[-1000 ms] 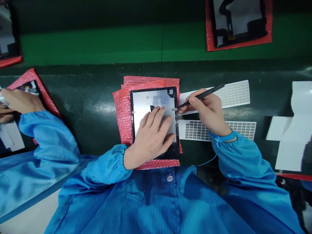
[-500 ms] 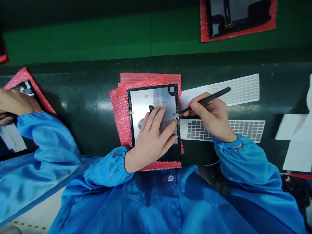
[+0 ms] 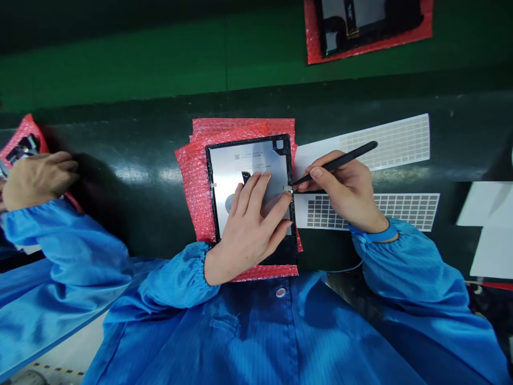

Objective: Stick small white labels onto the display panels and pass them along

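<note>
A tablet screen panel (image 3: 260,152) with a silvery back and a black frame lies on red bubble-wrap bags (image 3: 192,187). My left hand (image 3: 250,230) rests across its lower middle, fingers stretched out and a fingertip at the right edge. Black tweezers (image 3: 348,156) are pinched in my right hand (image 3: 347,187), held like a pen. Their tip meets the panel's right edge, close to a small grey sticker (image 3: 287,188). Another small sticker (image 3: 214,185) sits on the left edge. Part of the panel is hidden beneath my left hand.
Right of the panel lie two sticker sheets, an upper pale one (image 3: 401,141) and a lower one with grey labels (image 3: 409,211). White paper (image 3: 495,246) is at far right. Another panel (image 3: 371,21) lies on red wrap at the back. A co-worker's hand (image 3: 40,179) is at left.
The view has shifted slightly. My hands and the tweezers keep nearly the same place on the panel. The co-worker's hand at left has changed its pose over their work.
</note>
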{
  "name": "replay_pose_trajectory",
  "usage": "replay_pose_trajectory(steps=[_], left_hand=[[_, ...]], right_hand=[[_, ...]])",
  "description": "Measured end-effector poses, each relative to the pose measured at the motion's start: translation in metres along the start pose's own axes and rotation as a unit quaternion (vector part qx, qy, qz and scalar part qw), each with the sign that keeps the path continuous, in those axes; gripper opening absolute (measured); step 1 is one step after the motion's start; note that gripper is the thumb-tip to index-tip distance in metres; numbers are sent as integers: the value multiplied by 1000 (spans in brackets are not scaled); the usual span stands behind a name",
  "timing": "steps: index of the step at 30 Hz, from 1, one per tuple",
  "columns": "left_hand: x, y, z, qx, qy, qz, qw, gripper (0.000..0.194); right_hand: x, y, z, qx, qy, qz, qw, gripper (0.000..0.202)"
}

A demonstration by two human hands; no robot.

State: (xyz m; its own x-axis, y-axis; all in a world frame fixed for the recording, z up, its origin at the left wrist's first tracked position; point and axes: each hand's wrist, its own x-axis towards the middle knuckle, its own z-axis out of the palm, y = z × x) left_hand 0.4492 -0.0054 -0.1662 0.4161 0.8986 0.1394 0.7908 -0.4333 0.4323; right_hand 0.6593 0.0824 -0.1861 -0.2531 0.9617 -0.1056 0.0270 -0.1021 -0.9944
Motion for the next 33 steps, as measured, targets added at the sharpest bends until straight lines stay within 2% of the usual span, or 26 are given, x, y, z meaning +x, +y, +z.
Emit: replay_pose_trajectory(steps=[33], left_hand=[[5, 4, -2, 17, -20, -16, 1000, 51]], right_hand=[[0, 9, -2, 48, -23, 2, 999, 24]])
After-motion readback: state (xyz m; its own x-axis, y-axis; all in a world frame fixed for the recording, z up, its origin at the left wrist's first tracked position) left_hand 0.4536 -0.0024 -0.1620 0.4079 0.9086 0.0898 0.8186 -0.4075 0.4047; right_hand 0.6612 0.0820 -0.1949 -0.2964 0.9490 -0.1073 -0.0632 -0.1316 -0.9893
